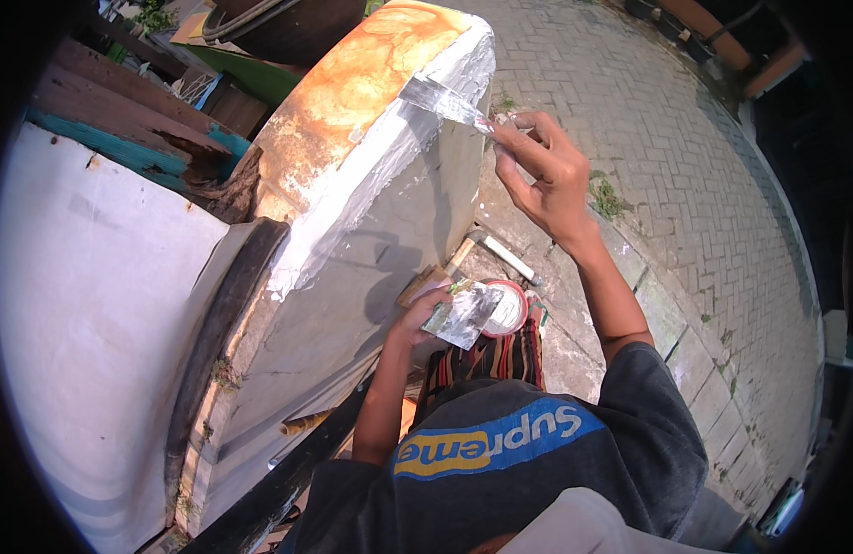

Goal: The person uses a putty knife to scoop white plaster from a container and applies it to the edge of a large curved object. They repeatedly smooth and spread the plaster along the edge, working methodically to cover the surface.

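Note:
My right hand (pixel 548 174) pinches the handle of a putty knife (pixel 437 100). Its wide blade, smeared white, lies against the upper edge of a low wall (pixel 399 249). A band of rough white putty (pixel 366 192) runs along that edge, below the stained orange-brown top (pixel 348 88). Lower down, close to the wall's side, my left hand (pixel 417 317) grips a small flat plate (pixel 464 314) streaked with white putty. Just right of the plate, partly behind it, stands a red-rimmed tub (pixel 524 312) of white paste.
A light-coloured pipe piece with a dark elbow (pixel 508 257) lies on the ground beyond the tub. Brick paving (pixel 685 175) stretches to the right, with weeds (pixel 608 198) at its border. On the left are a large white panel (pixel 103 305), old timbers (pixel 131 92) and a dark basin (pixel 283 28).

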Demonstrator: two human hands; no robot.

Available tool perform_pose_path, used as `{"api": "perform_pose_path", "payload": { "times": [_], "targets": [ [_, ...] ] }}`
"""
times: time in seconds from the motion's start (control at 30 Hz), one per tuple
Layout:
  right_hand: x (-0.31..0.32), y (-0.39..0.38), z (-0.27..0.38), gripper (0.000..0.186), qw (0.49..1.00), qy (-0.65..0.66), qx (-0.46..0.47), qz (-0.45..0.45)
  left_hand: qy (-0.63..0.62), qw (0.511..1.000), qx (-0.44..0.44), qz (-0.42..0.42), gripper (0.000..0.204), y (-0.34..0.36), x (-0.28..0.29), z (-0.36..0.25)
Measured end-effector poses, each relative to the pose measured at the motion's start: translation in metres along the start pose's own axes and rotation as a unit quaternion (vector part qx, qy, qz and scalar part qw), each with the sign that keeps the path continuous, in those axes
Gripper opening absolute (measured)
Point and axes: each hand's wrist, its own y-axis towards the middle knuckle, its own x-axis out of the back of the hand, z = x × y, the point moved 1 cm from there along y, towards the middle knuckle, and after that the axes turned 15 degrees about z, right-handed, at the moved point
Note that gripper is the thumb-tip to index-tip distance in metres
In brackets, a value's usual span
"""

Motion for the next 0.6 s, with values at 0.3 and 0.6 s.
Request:
{"api": "perform_pose_path", "payload": {
  "times": [0.3,0.6],
  "targets": [
    [0.005,-0.057,-0.017,0.030,0.886,0.435,-0.130,0.095,-0.086,0.966,-0.242,0.035,0.033,-0.022,-0.101,-0.080],
    [-0.016,-0.101,-0.018,0.036,0.985,0.165,-0.043,0.010,-0.208,0.940,-0.233,0.136,0.020,-0.019,-0.133,-0.087]
  ]
}}
